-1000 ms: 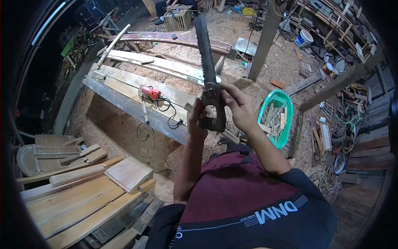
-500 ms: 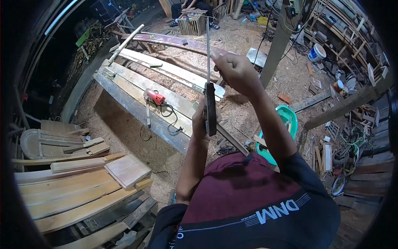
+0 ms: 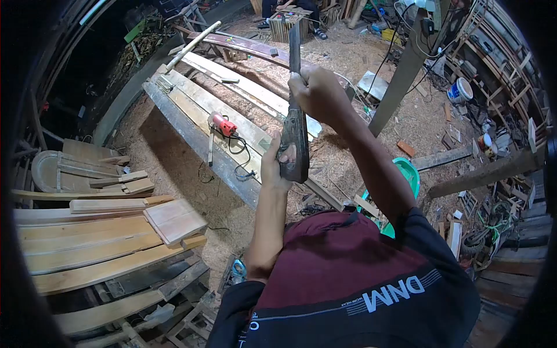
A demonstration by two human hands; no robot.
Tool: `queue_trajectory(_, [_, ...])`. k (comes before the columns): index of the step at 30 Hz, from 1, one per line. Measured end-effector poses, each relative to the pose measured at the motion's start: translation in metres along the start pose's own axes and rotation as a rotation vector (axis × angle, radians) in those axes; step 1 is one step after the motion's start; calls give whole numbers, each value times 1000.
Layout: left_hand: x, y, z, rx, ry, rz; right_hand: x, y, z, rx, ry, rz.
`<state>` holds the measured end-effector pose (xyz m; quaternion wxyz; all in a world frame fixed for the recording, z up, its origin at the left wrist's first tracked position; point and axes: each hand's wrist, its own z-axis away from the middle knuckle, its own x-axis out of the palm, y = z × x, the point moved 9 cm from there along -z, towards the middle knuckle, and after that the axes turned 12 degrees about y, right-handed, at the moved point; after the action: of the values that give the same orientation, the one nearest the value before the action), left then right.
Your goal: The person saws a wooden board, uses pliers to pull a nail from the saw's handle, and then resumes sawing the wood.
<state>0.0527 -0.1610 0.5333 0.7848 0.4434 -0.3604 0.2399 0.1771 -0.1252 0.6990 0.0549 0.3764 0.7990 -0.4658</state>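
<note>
A handsaw [image 3: 295, 49] stands nearly upright before me, its blade pointing up and its dark handle at the bottom. My left hand [image 3: 274, 165] is closed on the handle, and part of the hand shows through the handle's opening. Higher up, my right hand [image 3: 313, 90] is curled closed over the middle of the blade, hiding that stretch of it. Beyond the saw, a red corded power tool [image 3: 223, 123] lies on long planks [image 3: 194, 98], its black cord looped beside it.
Stacked boards and panels [image 3: 87, 249] lie at the lower left. A green basin [image 3: 408, 174] is on the shavings-covered floor to my right, near a wooden post [image 3: 400, 81]. A white bucket [image 3: 460, 90] stands farther right. Another person [image 3: 293, 7] sits at the back beside a slatted crate [image 3: 284, 29].
The saw has turned from nearly edge-on to show more of its blade and handle. My right hand has moved slightly down and closed over the blade. The whole view has shifted a little.
</note>
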Motion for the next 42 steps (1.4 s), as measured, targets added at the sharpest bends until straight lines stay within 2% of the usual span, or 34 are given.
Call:
queue_trajectory(5, [-3, -2, 2, -17, 95, 40, -2, 10, 3, 81, 49, -93])
queue_trajectory(7, [-14, -1, -2, 16, 155, -37, -4, 17, 5, 73, 88, -93])
queue_trajectory(9, [-19, 1, -2, 20, 199, -76, -3, 27, 9, 162, 14, -98])
queue_trajectory(11, [-17, 21, 4, 161, 273, -196, -1, 38, 9, 201, -25, -105])
queue_trajectory(12, [-12, 33, 10, 230, 310, -257, 4, 43, 8, 204, -27, -221])
queue_trajectory(14, [1, 55, 16, 400, 298, -347, 11, 54, 5, 213, -30, -450])
queue_trajectory(17, [33, 76, 38, 565, 304, -459, 4, 36, 6, 309, -143, -573])
queue_trajectory(19, [35, 81, 39, 661, 268, -539, 1, 36, 6, 323, -114, -616])
queue_trajectory(25, [42, 86, 53, 774, 292, -662, -11, 21, 8, 235, -97, -793])
queue_trajectory(28, [39, 88, 52, 841, 218, -627, -20, 8, 11, 238, -66, -798])
queue_trajectory(35, [33, 88, 52, 869, 144, -597, -34, -9, 15, 129, -64, -703])
queue_trajectory(38, [37, 86, 56, 834, 150, -588, -40, -18, 12, 78, 0, -637])
queue_trajectory(42, [44, 78, 53, 751, 147, -555, -34, -9, 5, 175, 16, -674])
